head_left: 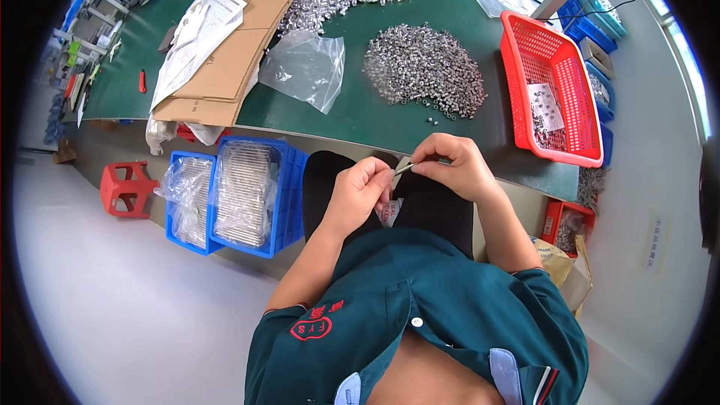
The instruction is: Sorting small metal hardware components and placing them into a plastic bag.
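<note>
A slim pale piece (403,167) hangs between the two hands, just off the near edge of the bench (352,111)! Left hand (358,189): fingers drawn together, pinching its lower end. Right hand (456,169): thumb and fingers nipped closed at the upper end. Good handling, I'd judge, means a light grip, wrists steady, and staying over the lap to catch any slip. Below the left fingers, a white packet (390,212) with red print; gripped or resting, I can't tell. Out on the bench, a heap of small metal parts (424,71), then the red basket (574,90) with a printed white sheet (545,109) inside. Lettering elsewhere: a red emblem (311,328) on the shirt, dark characters (654,244) on the wall.
</note>
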A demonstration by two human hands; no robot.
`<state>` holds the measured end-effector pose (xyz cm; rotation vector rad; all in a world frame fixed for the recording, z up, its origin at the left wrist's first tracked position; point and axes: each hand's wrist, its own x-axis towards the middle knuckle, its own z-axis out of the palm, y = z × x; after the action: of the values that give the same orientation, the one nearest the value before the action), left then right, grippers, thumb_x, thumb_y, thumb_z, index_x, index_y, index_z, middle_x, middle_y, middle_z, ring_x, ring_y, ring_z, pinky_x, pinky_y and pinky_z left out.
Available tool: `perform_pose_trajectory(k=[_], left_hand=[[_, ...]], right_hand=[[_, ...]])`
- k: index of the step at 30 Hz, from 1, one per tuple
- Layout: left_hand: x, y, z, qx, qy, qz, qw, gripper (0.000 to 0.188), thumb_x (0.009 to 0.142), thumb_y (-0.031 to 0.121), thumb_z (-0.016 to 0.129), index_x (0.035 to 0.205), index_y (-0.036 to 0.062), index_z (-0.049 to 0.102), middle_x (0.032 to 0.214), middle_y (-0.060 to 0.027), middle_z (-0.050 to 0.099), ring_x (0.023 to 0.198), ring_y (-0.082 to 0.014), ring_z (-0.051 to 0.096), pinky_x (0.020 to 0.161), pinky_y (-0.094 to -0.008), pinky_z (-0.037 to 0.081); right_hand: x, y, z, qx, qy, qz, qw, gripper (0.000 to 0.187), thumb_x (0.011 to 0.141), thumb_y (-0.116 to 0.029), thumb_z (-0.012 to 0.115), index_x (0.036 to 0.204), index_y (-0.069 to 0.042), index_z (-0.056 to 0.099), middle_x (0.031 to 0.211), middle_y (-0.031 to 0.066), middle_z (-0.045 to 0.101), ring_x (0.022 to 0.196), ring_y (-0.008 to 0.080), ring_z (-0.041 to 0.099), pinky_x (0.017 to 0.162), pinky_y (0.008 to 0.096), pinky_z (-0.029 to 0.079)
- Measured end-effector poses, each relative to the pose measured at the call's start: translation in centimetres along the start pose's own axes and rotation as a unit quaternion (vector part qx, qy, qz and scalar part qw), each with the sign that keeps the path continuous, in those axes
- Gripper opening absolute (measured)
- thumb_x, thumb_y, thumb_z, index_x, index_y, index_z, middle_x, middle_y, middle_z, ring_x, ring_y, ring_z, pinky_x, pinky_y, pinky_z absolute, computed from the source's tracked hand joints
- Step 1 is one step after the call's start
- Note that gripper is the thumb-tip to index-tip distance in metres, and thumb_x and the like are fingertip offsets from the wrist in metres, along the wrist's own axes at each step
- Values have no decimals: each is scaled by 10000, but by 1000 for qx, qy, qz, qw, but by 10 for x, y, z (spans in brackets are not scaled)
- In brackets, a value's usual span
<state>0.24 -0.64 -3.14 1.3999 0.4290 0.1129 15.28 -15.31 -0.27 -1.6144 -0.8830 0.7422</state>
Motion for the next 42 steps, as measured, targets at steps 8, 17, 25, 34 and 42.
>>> perform_pose_trajectory(k=[8, 17, 25, 34, 42], left_hand=[[-5, 5, 7, 50, -3, 51, 997, 124, 928, 110, 540, 882, 1, 576, 636, -18, 561, 536, -57, 511, 475, -195, 420], [-5, -3, 7, -47, -35, -4, 998, 136, 932, 128, 540, 876, 8, 572, 605, -11, 546, 501, -58, 496, 471, -193, 413], [1, -3, 9, -115, -51, -19, 992, 193, 957, 194, 520, 883, 20, 559, 605, 2, 520, 483, -50, 459, 453, -192, 387], [50, 50, 49, -65, -136, 2, 989, 227, 946, 240, 543, 896, 20, 562, 605, -2, 520, 475, -54, 453, 440, -194, 364], [116, 93, 119, -112, -225, -13, 968, 315, 917, 318, 586, 774, 42, 529, 561, -23, 516, 418, -99, 447, 399, -238, 392]], right_hand=[[-9, -14, -2, -3, -5, 38, 999, 110, 747, 23, 658, 855, 8, 644, 753, 65, 636, 695, 128, 631, 632, 253, 499], [-16, -4, 5, 11, 2, 23, 1000, 116, 776, 17, 689, 878, -2, 638, 794, -2, 619, 723, 51, 562, 647, 205, 461], [-16, -3, 4, 61, 5, 67, 996, 169, 770, 7, 705, 923, -8, 635, 812, -10, 608, 737, 41, 560, 649, 199, 461], [-11, -48, -54, -196, 16, -120, 973, 247, 694, -18, 723, 925, -10, 638, 844, 79, 637, 753, 161, 635, 627, 265, 498], [-18, -59, -137, -50, 90, 17, 995, 135, 792, -35, 677, 919, 7, 657, 795, 31, 656, 676, 63, 578, 562, 205, 446]])
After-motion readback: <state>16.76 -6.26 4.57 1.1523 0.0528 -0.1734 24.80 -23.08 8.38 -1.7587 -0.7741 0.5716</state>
